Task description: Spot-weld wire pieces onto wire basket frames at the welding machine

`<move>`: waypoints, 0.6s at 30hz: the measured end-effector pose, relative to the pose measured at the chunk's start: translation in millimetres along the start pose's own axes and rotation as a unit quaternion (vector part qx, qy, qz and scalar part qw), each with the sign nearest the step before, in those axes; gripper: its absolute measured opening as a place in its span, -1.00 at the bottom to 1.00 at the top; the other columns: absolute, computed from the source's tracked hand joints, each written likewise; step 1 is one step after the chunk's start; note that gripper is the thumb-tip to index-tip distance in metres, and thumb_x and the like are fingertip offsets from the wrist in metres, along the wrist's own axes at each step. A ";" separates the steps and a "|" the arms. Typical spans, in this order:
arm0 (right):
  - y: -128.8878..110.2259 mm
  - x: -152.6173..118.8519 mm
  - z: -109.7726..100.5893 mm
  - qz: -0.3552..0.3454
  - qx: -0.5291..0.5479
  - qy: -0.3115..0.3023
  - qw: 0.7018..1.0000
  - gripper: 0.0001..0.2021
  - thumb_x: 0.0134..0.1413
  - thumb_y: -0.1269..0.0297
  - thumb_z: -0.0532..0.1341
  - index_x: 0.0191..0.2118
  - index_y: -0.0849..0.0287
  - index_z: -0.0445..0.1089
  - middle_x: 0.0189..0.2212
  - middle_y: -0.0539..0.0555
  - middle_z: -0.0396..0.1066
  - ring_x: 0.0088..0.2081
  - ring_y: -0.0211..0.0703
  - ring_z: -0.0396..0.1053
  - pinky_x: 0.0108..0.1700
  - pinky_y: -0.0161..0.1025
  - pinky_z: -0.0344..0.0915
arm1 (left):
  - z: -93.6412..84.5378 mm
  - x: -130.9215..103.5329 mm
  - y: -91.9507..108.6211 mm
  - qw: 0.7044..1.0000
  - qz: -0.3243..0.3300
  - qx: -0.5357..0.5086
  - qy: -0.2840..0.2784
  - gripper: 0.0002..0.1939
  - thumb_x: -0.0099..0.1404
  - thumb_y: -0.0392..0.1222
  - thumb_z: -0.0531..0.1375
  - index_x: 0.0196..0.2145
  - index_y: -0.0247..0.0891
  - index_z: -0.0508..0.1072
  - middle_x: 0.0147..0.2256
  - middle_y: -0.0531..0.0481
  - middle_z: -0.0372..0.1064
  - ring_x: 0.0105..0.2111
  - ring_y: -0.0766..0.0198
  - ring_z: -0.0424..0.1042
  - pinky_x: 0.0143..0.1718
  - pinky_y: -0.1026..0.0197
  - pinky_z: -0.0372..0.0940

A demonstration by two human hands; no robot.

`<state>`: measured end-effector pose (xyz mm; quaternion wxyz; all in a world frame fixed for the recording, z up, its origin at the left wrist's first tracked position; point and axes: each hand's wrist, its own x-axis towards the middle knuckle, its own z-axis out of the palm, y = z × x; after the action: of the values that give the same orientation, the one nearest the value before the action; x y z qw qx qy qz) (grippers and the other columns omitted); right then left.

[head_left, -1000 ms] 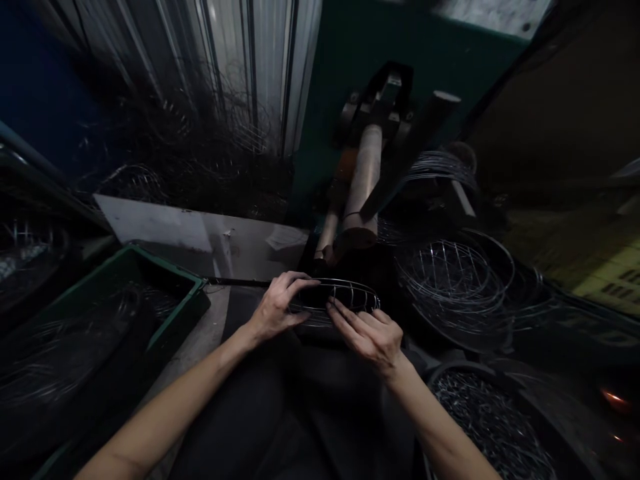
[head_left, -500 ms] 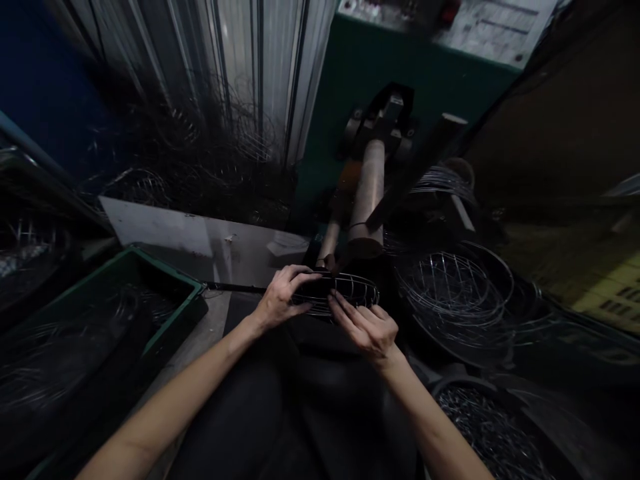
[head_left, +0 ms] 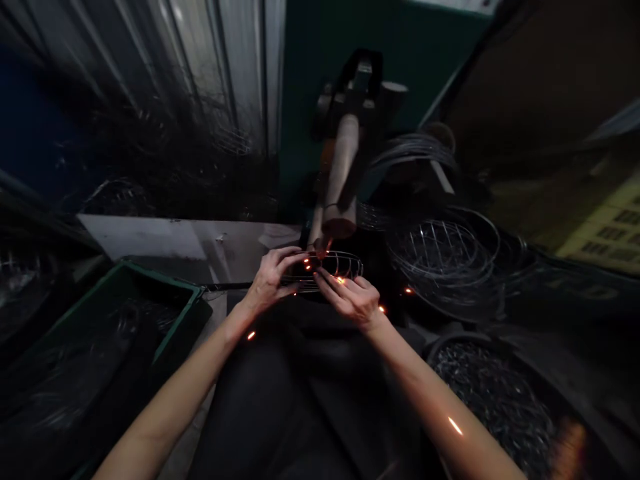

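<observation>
A dim metalworking workshop. Orange sparks [head_left: 251, 335] glow below a green machine [head_left: 344, 150]; coiled wire [head_left: 417, 152] and wire grids [head_left: 435, 247] sit beside it. Small metal pieces [head_left: 493, 380] fill a tub [head_left: 431, 348], and a ribbed wall [head_left: 240, 60] rises behind tangled wire [head_left: 195, 160].

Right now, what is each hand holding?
Left hand: holding the left of a round, silvery wire frame.
Right hand: holding that frame from the right.
</observation>
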<state>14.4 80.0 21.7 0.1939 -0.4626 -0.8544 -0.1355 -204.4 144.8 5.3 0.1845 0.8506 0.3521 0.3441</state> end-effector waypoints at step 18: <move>4.1 -296.3 -33.0 0.578 -0.092 -0.228 0.778 -0.82 -0.02 0.28 0.10 -0.37 0.15 0.44 -0.53 0.17 0.38 -0.44 0.01 0.41 -0.44 -0.17 0.24 | -9.3 -51.2 1.3 0.992 -0.030 -0.106 -0.058 -0.31 0.05 -0.35 0.23 0.13 -0.01 0.17 -0.08 -0.02 0.24 -0.05 0.14 0.34 -0.03 0.10 0.31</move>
<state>171.8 -150.0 -84.2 -0.0081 -0.9027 -0.4288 0.0333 -236.8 107.4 -10.8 0.3040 0.8337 0.3275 0.3245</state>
